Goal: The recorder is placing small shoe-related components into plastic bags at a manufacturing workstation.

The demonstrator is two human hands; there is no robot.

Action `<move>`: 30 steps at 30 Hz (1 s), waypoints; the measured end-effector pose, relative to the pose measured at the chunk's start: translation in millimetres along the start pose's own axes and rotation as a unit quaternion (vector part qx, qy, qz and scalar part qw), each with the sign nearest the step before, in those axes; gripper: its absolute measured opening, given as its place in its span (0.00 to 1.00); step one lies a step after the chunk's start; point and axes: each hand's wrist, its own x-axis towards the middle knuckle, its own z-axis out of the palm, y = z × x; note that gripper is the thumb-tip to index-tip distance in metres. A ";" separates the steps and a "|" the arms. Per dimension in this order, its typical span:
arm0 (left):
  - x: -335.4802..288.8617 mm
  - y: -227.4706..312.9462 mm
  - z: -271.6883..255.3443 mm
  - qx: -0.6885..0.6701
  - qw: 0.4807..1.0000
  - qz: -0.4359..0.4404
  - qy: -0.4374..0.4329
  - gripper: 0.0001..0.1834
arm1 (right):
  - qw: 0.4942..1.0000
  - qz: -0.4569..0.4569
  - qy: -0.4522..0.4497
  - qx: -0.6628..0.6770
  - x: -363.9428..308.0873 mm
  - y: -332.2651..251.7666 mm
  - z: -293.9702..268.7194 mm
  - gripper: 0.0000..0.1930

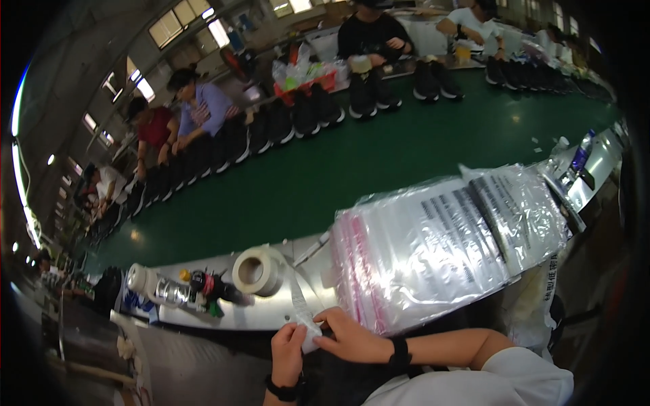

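Observation:
A white strip runs from a wide white roll on the metal ledge down to my hands. My left hand pinches the strip's lower end between thumb and fingers. From the other side, my right hand is closed on the same end, its fingertips close to the left ones. Whether the strip is tape or a band of labels I cannot make out. To the right of the roll lies a pile of clear plastic bags with pink closure strips along one edge.
A green conveyor belt runs beyond the ledge. Black shoes line its far side, where several people work. A red basket holds plastic-wrapped items. Bottles stand left of the roll; a purple-labelled bottle lies at the far right.

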 end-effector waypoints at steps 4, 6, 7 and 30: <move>2.7 -15.7 11.4 -0.006 0.998 0.053 0.035 0.06 | 0.964 0.226 -0.092 0.105 2.4 2.5 -13.7 0.12; -3.6 -10.6 18.2 -0.096 0.994 0.024 0.041 0.06 | 0.944 0.233 -0.123 0.200 -3.3 6.0 -16.4 0.11; -4.6 -12.4 18.2 -0.108 0.993 0.031 0.037 0.07 | 0.942 0.220 -0.115 0.225 -3.8 2.6 -17.3 0.08; -19.8 -8.9 -0.6 0.156 0.980 0.119 0.024 0.08 | 0.998 0.050 -0.026 -0.014 3.8 -20.8 4.5 0.05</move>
